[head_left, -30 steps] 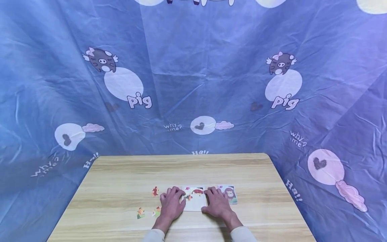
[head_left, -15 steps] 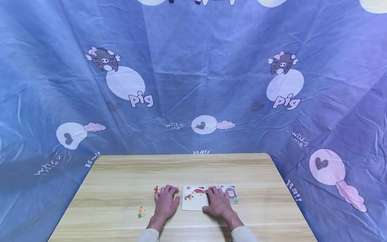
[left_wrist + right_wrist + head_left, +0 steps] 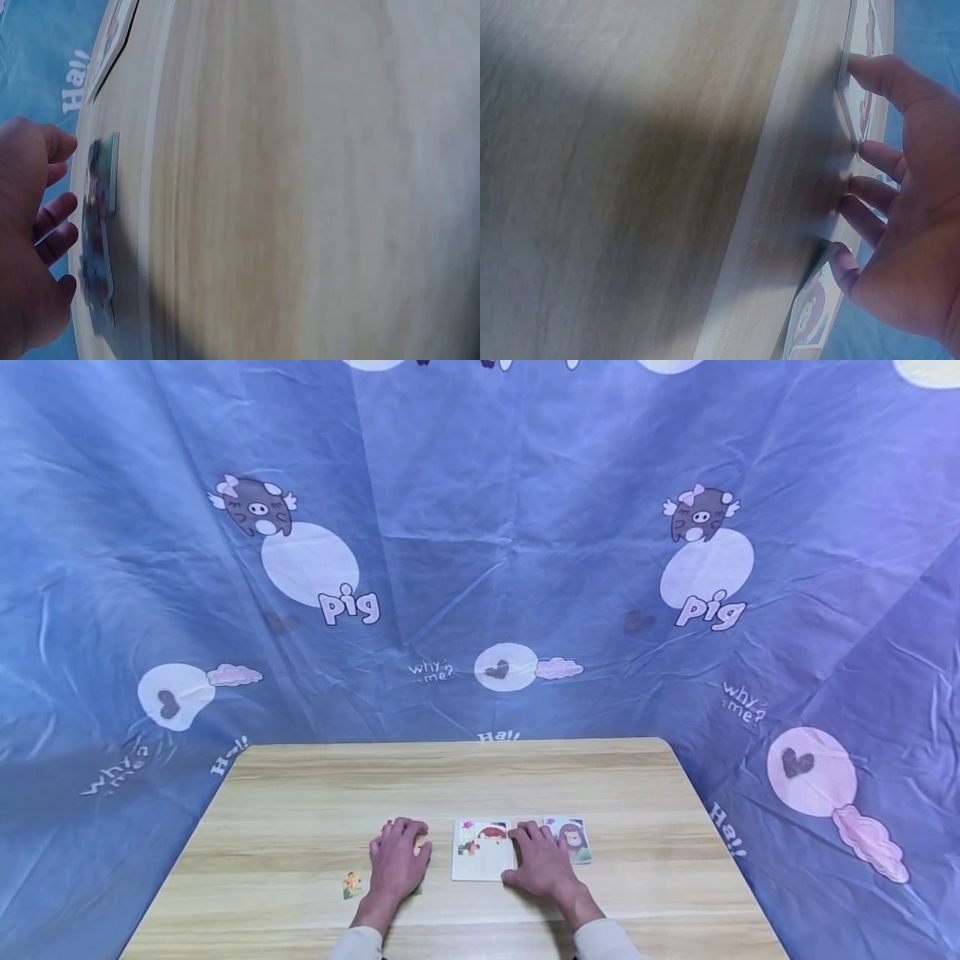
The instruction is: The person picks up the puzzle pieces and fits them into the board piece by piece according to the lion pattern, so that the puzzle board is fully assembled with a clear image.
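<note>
A white puzzle board (image 3: 483, 864) lies in the middle of the table, with several picture pieces (image 3: 491, 832) along its top and left side. My right hand (image 3: 545, 864) rests at the board's right side. In the right wrist view its thumb touches the board's edge and its fingers are spread and slightly bent. To the board's left, my left hand (image 3: 396, 860) hovers over loose puzzle pieces (image 3: 97, 232), its fingers loosely bent and apart from them. The hand partly hides these pieces in the head view. Farther left lies another puzzle piece (image 3: 352, 885).
A card with a lion picture (image 3: 576, 839) lies to the right of the board, partly behind my right hand. Around the wooden table (image 3: 300, 777) hangs a blue cloth (image 3: 450, 568) printed with pigs and words.
My left hand has moved left, away from the board's left edge and over the loose pieces. The right hand has stayed at the board.
</note>
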Tool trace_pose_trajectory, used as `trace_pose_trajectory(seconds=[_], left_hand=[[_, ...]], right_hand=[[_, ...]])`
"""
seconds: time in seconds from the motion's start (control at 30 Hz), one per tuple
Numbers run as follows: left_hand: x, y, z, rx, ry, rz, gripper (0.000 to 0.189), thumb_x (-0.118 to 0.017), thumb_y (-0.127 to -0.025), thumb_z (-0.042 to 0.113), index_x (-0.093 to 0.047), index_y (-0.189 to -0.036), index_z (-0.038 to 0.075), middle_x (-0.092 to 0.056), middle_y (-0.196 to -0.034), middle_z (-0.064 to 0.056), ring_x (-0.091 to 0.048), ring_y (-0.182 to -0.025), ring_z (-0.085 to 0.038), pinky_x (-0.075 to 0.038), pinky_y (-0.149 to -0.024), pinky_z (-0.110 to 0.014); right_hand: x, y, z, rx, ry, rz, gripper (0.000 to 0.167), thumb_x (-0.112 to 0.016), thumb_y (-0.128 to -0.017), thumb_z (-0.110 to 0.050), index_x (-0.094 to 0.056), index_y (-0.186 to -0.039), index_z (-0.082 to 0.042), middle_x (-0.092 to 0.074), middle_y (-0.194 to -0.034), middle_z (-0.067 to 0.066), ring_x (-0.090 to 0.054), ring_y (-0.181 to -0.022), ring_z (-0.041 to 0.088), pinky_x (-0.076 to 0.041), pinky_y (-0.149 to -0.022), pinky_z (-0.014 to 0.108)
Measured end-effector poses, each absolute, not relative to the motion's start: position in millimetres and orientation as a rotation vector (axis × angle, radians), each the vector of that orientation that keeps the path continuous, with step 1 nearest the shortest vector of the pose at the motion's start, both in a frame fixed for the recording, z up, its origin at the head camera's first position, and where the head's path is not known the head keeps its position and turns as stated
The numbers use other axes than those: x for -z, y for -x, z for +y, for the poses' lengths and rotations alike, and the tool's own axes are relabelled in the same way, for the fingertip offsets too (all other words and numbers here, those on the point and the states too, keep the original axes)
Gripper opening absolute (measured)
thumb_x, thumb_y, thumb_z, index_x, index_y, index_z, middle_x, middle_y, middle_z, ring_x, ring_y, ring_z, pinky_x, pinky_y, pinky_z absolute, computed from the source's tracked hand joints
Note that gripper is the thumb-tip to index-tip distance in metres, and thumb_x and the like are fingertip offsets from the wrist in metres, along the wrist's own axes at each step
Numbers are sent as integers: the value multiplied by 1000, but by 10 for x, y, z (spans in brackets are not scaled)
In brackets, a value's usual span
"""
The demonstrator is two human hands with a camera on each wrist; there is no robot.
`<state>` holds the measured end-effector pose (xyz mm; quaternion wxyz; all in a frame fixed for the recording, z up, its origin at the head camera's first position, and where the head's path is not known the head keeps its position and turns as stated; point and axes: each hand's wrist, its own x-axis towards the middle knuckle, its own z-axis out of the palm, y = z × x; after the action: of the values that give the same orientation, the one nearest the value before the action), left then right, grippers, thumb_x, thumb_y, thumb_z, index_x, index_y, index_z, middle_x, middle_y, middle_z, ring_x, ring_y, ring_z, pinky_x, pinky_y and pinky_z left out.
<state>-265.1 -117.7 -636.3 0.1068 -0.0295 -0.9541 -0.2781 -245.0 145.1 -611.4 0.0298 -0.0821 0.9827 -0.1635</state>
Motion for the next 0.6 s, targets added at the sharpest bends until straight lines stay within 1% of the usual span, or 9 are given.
trace_pose_trajectory(seconds=[0.1, 0.23, 0.6], left_hand=[[6366, 2660, -1227, 823, 65, -2823, 26, -70, -81, 32, -68, -105, 22, -62, -111, 0, -51, -106, -24, -32, -93, -52], [6354, 2658, -1291, 827, 53, -2839, 26, -69, -82, 31, -68, -107, 21, -62, -113, -1, -50, -105, -24, -32, -94, -53], [6329, 2658, -1454, 837, 7, -2849, 29, -68, -84, 29, -67, -112, 19, -60, -117, -3, -49, -108, -26, -30, -95, -56]], right_hand=[[6115, 2453, 1452, 509, 253, 3030, 73, -78, -63, -51, -59, -126, -18, -53, -134, 8, -50, -120, 33, -25, -102, 71], [6120, 2453, 1451, 520, 247, 3030, 72, -78, -64, -50, -59, -126, -18, -53, -134, 8, -49, -121, 33, -25, -103, 71], [6099, 2445, 1451, 530, 245, 3025, 73, -78, -63, -49, -59, -126, -17, -53, -134, 8, -49, -121, 34, -24, -103, 72]])
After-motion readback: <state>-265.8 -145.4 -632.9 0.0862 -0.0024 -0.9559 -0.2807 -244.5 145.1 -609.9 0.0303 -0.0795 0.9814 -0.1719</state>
